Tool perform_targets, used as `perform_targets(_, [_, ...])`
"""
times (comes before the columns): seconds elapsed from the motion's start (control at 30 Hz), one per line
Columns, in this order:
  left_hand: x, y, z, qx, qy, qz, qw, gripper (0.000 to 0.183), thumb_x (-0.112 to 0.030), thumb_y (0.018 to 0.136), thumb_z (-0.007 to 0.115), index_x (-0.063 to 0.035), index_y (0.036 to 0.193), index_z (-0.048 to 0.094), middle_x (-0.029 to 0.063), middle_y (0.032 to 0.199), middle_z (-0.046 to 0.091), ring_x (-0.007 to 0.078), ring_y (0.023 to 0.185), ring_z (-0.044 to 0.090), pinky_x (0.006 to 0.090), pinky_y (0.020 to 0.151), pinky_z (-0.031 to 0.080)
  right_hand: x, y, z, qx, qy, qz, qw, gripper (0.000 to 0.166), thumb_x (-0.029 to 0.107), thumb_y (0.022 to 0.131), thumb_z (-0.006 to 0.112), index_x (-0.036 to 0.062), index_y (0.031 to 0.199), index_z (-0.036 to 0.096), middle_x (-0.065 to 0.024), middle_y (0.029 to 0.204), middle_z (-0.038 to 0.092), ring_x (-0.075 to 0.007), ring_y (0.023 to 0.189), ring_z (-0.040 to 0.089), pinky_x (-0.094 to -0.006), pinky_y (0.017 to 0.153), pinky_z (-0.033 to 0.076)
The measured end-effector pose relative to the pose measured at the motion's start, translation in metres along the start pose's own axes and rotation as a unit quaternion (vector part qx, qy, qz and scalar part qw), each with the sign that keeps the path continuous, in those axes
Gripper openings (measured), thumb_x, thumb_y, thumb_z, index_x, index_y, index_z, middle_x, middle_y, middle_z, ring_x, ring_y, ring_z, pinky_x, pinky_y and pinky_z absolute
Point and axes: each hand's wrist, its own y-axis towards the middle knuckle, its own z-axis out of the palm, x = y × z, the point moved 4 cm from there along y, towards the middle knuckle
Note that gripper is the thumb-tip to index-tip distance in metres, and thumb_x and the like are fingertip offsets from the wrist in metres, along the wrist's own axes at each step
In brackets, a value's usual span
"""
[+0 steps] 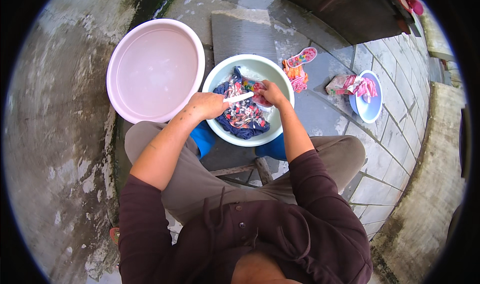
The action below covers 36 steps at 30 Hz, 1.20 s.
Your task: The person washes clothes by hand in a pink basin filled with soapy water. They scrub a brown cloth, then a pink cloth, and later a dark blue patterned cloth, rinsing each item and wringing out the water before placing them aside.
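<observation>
A pale green basin [283, 72] stands between my feet. Inside it, a dark blue flower-print cloth [243, 117] lies crumpled in soapy water. My left hand [210, 104] grips a white handle [240, 97], perhaps a brush handle; its working end cannot be made out. My right hand [272, 93] holds a pink patterned insole [264, 101] over the basin, partly covered by my fingers. The white handle passes just in front of the insole's near edge.
A large pink basin [155, 72] of cloudy water stands at left, a ridged slab [242, 36] beyond. To the right are another insole [303, 57], bunched orange-pink cloth [297, 77], a plastic packet [339, 84] and a blue basin [371, 109] with pink cloth. A rough wall [60, 134] borders the left.
</observation>
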Motion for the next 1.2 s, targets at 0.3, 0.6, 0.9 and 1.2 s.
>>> perform_targets(0.3, [-0.005, -0.005, -0.001, -0.019, 0.010, 0.004, 1.000, 0.044, -0.042, 0.093, 0.039, -0.0067, 0.099, 0.064, 0.0155, 0.097, 0.067, 0.0337, 0.091, 0.064, 0.0469, 0.078, 0.050, 0.011, -0.030, 0.001, -0.159, -0.112, -0.018, 0.981, 0.028, 0.025, 0.091, 0.056, -0.0014, 0.089, 0.063, -0.0153, 0.072, 0.063, -0.0217, 0.071, 0.065, -0.0372, 0.064, 0.049])
perform_targets(0.6, [0.000, -0.008, 0.003, -0.007, -0.005, 0.026, 1.000, 0.046, -0.043, 0.092, 0.040, -0.0071, 0.105, 0.066, 0.0142, 0.105, 0.066, 0.0305, 0.097, 0.063, 0.0447, 0.084, 0.048, 0.011, -0.078, -0.011, -0.043, 0.469, 0.037, 0.882, 0.029, 0.001, 0.094, 0.042, -0.0008, 0.122, 0.051, -0.0104, 0.105, 0.064, -0.0206, 0.089, 0.064, -0.0335, 0.077, 0.054])
perform_targets(0.9, [-0.002, -0.018, -0.009, -0.043, -0.015, -0.026, 0.999, 0.046, -0.044, 0.093, 0.041, -0.0084, 0.104, 0.067, 0.0130, 0.106, 0.066, 0.0301, 0.099, 0.063, 0.0428, 0.084, 0.048, 0.059, -0.069, 0.014, -0.293, -0.125, -0.190, 0.929, 0.034, -0.001, 0.085, 0.050, 0.0076, 0.117, 0.060, -0.0063, 0.099, 0.067, -0.0278, 0.091, 0.063, -0.0368, 0.082, 0.049])
perform_targets(1.2, [-0.006, -0.023, -0.006, 0.005, 0.011, -0.052, 0.999, 0.045, -0.042, 0.093, 0.040, -0.0092, 0.108, 0.067, 0.0125, 0.111, 0.065, 0.0286, 0.103, 0.062, 0.0412, 0.087, 0.047, 0.065, -0.087, 0.048, -0.185, -0.353, -0.317, 0.861, 0.044, 0.010, 0.086, 0.043, 0.0058, 0.130, 0.049, -0.0091, 0.141, 0.043, -0.0258, 0.135, 0.034, -0.0406, 0.109, 0.029])
